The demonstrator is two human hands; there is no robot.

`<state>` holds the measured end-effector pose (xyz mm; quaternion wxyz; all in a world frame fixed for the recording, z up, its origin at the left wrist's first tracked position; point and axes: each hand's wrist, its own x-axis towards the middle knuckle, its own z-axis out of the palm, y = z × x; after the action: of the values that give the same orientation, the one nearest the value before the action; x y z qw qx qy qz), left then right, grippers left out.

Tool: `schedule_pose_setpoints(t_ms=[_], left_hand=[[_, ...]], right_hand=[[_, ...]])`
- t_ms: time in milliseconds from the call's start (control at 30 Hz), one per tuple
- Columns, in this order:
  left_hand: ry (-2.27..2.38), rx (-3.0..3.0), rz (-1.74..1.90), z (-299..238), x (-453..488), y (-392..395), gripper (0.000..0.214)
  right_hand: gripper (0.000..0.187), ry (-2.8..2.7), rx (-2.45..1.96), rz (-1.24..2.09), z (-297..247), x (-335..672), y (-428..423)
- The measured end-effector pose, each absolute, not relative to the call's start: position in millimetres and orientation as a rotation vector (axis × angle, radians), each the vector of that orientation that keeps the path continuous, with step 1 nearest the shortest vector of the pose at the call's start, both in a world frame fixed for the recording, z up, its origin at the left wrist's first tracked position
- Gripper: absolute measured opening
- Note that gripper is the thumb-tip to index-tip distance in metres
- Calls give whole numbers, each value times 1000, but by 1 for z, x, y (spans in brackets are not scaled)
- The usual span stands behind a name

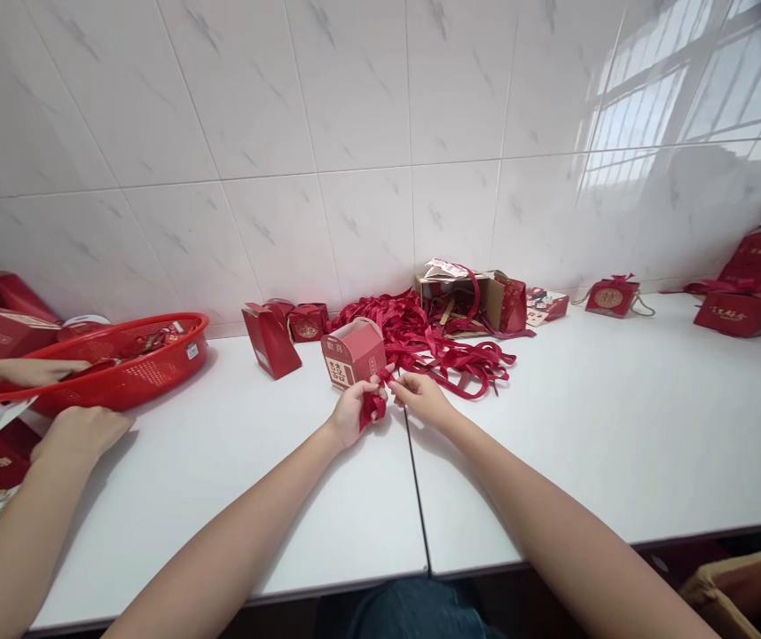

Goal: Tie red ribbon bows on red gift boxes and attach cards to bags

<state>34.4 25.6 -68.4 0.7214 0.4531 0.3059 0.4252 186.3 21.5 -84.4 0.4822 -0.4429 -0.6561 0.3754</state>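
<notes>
A red gift box (pixel 362 344) with a rounded top and a gold-and-white character panel stands on the white table in front of me. Just before it, my left hand (pixel 356 408) is closed on a dark red ribbon (pixel 373 410), part of which hangs below the fingers. My right hand (pixel 419 396) pinches the same ribbon close to the left fingertips, at the box's near right corner. Whether the ribbon is fastened to the box is hidden by my fingers. Behind the hands spreads a loose heap of red ribbons (pixel 413 333).
An open carton (pixel 466 300) stands against the tiled wall. Red boxes (pixel 272 341) stand left of the ribbons, and others (pixel 746 306) sit far right. At left, a co-worker's hands (pixel 84 435) work by a red plastic basket (pixel 174 359). A seam (pixel 419 497) splits the table.
</notes>
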Motion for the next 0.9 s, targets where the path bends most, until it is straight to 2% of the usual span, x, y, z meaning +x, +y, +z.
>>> schedule_pose_setpoints(t_ms=[200, 433, 567, 700, 900], left_hand=[[746, 1119, 950, -72, 37, 24, 46], [514, 815, 899, -67, 26, 30, 47], [472, 740, 907, -65, 24, 31, 41], [516, 726, 882, -64, 24, 30, 23], [599, 806, 673, -61, 29, 24, 32]], right_hand=[[20, -1553, -1090, 1037, -82, 186, 21], [15, -1569, -1152, 924, -84, 187, 23], [13, -1583, -1199, 762, -89, 192, 28], [12, -1572, -1265, 584, -90, 198, 27], [18, -1592, -1281, 19, -81, 203, 20]])
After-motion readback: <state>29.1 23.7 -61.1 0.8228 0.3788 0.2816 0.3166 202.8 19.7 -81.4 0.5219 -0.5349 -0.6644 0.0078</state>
